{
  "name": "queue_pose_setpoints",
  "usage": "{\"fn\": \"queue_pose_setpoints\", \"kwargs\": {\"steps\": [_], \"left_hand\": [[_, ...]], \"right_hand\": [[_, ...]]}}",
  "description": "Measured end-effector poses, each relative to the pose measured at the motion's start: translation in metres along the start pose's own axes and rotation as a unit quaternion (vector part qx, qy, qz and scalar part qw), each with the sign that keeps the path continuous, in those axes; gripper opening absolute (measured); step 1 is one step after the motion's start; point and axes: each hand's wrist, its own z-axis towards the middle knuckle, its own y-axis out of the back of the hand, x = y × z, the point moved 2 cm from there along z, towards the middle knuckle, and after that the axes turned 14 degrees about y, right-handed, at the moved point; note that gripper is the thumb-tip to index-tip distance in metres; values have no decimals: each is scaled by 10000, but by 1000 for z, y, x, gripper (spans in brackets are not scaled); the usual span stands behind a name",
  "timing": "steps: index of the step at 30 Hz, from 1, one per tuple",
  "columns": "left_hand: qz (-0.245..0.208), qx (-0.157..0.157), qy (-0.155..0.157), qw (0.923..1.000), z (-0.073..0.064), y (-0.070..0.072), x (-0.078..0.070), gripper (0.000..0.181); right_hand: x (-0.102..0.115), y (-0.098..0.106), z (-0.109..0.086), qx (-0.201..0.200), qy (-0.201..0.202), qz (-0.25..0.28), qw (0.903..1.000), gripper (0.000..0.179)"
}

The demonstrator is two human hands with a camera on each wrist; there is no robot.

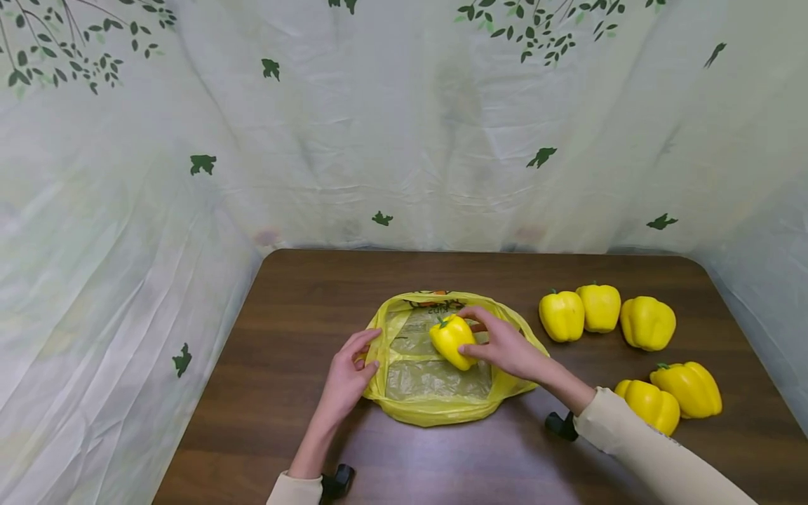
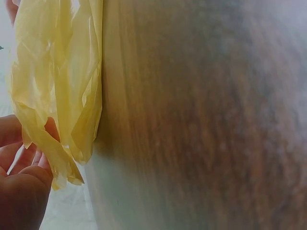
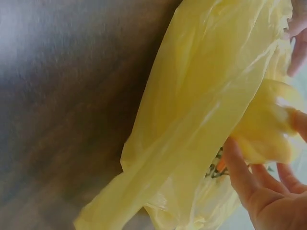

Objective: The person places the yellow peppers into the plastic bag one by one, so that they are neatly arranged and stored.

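One pepper (image 1: 451, 344) spreads the right hand's (image 1: 503, 345) grip; the left hand (image 1: 348, 373) loosely holds a bag (image 1: 435, 412).

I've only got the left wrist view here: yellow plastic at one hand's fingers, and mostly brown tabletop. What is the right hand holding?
Observer: The right hand is gripping a yellow bell pepper; the head view shows it clearly.
Operator: Is the mouth of the bag open? I only see its outside.
Observer: Yes, in the head view its mouth is spread wide and faces up.
Operator: Are there more peppers out on the table?
Observer: Five more, to the right of the bag: three farther back and two nearer the person.
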Motion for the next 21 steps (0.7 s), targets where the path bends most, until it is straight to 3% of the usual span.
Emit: {"fn": "queue_pose_setpoints", "kwargs": {"steps": [13, 21], "left_hand": [[-12, 33, -2, 10000, -1, 1, -2, 51], [2, 51, 83, 10000, -1, 1, -2, 53]], "right_hand": [[-2, 5, 21, 438, 32, -93, 9990, 53], [1, 6, 34, 666, 269, -162, 9973, 49]]}}
